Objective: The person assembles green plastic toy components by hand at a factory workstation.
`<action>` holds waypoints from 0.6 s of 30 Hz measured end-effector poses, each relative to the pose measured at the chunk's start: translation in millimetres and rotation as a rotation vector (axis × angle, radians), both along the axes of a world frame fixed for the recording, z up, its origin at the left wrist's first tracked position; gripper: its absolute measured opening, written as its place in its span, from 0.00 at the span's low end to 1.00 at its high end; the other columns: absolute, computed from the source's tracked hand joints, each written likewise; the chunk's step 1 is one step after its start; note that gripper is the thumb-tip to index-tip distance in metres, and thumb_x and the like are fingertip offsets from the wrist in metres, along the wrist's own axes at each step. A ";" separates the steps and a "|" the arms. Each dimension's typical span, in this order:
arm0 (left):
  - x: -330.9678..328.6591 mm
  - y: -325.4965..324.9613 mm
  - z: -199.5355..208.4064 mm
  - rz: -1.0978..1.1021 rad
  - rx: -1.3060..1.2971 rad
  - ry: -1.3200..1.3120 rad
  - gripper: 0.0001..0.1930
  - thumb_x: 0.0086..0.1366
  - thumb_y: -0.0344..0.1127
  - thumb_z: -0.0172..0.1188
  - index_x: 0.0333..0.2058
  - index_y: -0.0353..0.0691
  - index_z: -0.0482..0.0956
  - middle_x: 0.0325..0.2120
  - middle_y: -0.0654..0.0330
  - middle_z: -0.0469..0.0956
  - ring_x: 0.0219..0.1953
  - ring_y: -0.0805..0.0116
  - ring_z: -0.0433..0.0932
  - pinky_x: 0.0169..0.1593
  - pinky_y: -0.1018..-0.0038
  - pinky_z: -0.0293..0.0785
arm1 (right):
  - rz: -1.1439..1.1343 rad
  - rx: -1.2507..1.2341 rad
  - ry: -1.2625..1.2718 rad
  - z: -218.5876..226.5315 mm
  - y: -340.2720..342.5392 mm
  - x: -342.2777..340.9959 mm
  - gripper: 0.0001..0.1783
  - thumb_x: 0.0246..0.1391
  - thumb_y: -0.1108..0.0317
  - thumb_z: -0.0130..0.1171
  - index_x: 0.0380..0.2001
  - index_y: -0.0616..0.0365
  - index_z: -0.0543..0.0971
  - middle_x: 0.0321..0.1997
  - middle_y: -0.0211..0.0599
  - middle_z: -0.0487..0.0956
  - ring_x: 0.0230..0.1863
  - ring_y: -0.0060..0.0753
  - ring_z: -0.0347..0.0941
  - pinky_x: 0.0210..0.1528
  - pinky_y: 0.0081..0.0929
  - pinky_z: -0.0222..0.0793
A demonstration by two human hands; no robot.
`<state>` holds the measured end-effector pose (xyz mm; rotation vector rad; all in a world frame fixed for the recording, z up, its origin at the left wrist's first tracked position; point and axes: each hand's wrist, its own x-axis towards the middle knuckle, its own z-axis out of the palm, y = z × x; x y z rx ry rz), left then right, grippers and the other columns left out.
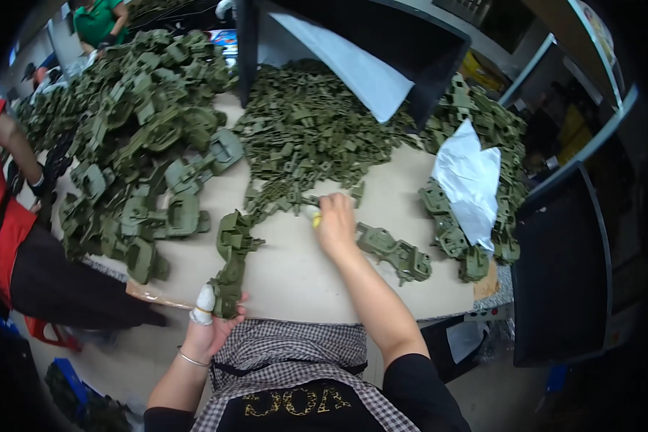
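My left hand (210, 322), with a white bandage on one finger, grips the lower end of an olive-green plastic assembly (232, 253) that reaches up onto the table (295, 277). My right hand (335, 222) stretches forward over the table. It holds a small yellow-tipped tool (314, 217) at the edge of a pile of small green plastic parts (306, 133). A single larger green part (396, 252) lies just right of my right wrist.
A heap of big green assemblies (133, 122) covers the table's left. More green parts with a white sheet (470, 180) lie at the right. A black bin (381, 43) stands behind, another black bin (561, 266) at right. A person in red (3, 216) stands left.
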<state>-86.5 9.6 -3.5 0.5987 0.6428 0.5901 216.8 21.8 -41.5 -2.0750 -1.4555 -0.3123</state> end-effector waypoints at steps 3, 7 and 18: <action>-2.0 -5.7 1.4 0.042 0.016 0.011 0.31 0.61 0.59 0.41 0.51 0.37 0.63 0.41 0.51 0.73 0.34 0.67 0.75 0.37 0.75 0.74 | 0.001 -0.007 0.176 31.9 -29.1 -8.3 0.12 0.45 0.74 0.51 0.36 0.64 0.73 0.30 0.46 0.74 0.32 0.46 0.70 0.35 0.34 0.66; 9.1 -7.1 11.7 -0.005 0.228 0.001 0.32 0.61 0.60 0.41 0.53 0.39 0.62 0.43 0.53 0.72 0.40 0.65 0.73 0.41 0.71 0.70 | 0.367 -0.069 1.455 76.8 -88.1 -43.5 0.11 0.48 0.73 0.53 0.37 0.64 0.73 0.31 0.38 0.76 0.30 0.29 0.73 0.30 0.23 0.68; 41.8 -35.3 30.4 -0.080 0.974 0.059 0.39 0.47 0.44 0.66 0.53 0.34 0.58 0.47 0.54 0.65 0.51 0.63 0.63 0.53 0.72 0.59 | 0.662 -0.348 0.746 49.2 -132.0 -105.7 0.12 0.43 0.76 0.55 0.35 0.62 0.72 0.32 0.46 0.75 0.33 0.48 0.73 0.33 0.32 0.69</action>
